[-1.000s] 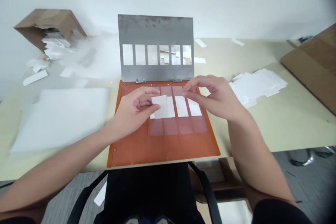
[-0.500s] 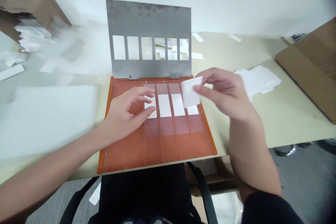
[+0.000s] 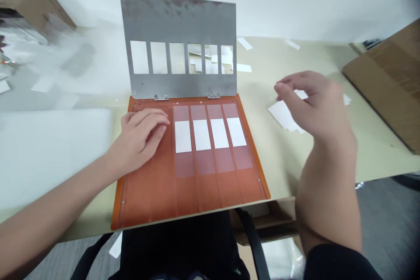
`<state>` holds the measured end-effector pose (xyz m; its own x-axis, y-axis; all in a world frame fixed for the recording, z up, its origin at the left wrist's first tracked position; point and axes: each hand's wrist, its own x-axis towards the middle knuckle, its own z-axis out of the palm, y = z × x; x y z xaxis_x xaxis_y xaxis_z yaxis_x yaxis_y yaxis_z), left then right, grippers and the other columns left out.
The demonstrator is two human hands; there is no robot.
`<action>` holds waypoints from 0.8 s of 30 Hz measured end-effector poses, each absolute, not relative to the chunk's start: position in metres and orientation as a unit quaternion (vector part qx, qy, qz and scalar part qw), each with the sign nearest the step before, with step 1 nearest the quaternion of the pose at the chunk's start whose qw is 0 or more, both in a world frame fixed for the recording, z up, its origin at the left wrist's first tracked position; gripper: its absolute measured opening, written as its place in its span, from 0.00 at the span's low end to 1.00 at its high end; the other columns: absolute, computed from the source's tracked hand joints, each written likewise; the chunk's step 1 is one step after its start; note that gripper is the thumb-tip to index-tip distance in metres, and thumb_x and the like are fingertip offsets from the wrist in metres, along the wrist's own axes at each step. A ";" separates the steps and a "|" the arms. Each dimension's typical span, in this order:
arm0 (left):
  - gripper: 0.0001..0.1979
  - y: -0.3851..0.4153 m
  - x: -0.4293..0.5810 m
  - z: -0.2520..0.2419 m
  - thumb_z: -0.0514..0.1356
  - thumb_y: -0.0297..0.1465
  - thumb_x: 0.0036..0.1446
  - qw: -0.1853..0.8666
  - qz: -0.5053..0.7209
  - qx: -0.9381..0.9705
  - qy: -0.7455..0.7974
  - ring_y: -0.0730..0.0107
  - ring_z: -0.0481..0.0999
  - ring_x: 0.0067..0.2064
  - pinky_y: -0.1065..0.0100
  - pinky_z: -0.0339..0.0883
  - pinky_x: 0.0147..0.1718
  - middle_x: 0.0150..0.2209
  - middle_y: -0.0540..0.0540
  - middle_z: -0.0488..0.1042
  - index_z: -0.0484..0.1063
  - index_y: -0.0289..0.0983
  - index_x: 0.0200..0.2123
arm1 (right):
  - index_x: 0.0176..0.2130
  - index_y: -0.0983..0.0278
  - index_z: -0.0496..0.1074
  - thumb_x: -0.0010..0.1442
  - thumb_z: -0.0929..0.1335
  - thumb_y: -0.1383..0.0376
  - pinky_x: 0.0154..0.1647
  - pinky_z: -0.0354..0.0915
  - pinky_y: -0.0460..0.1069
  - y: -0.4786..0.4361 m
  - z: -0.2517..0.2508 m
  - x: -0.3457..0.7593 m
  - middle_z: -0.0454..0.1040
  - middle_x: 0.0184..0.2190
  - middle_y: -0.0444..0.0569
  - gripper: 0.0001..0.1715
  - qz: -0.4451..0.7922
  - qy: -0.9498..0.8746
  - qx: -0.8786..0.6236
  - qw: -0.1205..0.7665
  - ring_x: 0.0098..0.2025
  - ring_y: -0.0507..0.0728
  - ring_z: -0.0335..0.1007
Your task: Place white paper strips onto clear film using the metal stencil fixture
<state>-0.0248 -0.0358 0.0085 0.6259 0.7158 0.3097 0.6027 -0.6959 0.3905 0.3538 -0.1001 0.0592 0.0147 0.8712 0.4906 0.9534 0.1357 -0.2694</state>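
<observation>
1. Pale counter [image 3: 278, 162] against a white wall; blurred white sheet [image 3: 49, 148] at frame left.
2. Left hand [image 3: 139, 135]: released, fingers flat on the left part of the orange tray [image 3: 147, 192], grasping nothing.
3. Four white slips [image 3: 210, 133] lie side by side in the tray's centre channels; grey window plate [image 3: 179, 17] stands upright behind.
4. Right hand [image 3: 315, 105]: fingers curled over the slip pile [image 3: 282, 116], centre right; cannot tell whether it grips one.

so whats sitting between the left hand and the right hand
In the head view, four white slips lie side by side on the orange board between the left hand and right hand, then a strip of bare table.
</observation>
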 end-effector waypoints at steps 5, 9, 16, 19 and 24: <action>0.10 -0.037 -0.025 0.004 0.54 0.35 0.67 0.086 0.221 0.916 0.324 0.55 0.76 0.53 0.53 0.57 0.52 0.51 0.43 0.77 0.69 0.42 0.49 | 0.54 0.57 0.72 0.66 0.66 0.62 0.53 0.69 0.59 -0.078 0.073 0.317 0.77 0.52 0.51 0.17 -0.002 -0.768 -0.566 0.299 0.53 0.61 0.74; 0.09 -0.037 -0.024 0.003 0.54 0.32 0.67 0.075 0.212 0.924 0.309 0.57 0.77 0.51 0.53 0.55 0.53 0.50 0.43 0.78 0.69 0.42 0.49 | 0.51 0.58 0.74 0.65 0.66 0.60 0.52 0.69 0.58 -0.066 0.062 0.297 0.79 0.50 0.50 0.15 0.060 -0.790 -0.543 0.279 0.51 0.61 0.75; 0.12 -0.038 -0.024 0.005 0.52 0.24 0.65 0.093 0.227 0.931 0.271 0.59 0.77 0.52 0.54 0.53 0.52 0.49 0.46 0.79 0.69 0.41 0.48 | 0.55 0.58 0.68 0.63 0.71 0.54 0.59 0.55 0.61 -0.079 0.032 0.241 0.79 0.50 0.48 0.24 0.120 -0.842 -0.475 0.227 0.55 0.62 0.72; 0.14 -0.039 -0.024 0.005 0.52 0.23 0.64 0.101 0.228 0.929 0.275 0.57 0.77 0.53 0.53 0.52 0.54 0.49 0.46 0.79 0.69 0.41 0.49 | 0.57 0.59 0.65 0.61 0.72 0.50 0.61 0.50 0.63 -0.084 0.020 0.229 0.78 0.52 0.50 0.31 0.103 -0.851 -0.470 0.208 0.59 0.65 0.68; 0.18 -0.041 -0.026 0.004 0.51 0.22 0.61 0.123 0.217 0.920 0.304 0.54 0.76 0.56 0.51 0.50 0.55 0.51 0.45 0.79 0.68 0.41 0.52 | 0.57 0.59 0.61 0.56 0.73 0.45 0.63 0.46 0.64 -0.085 0.007 0.227 0.76 0.55 0.53 0.38 0.113 -0.851 -0.468 0.209 0.64 0.68 0.63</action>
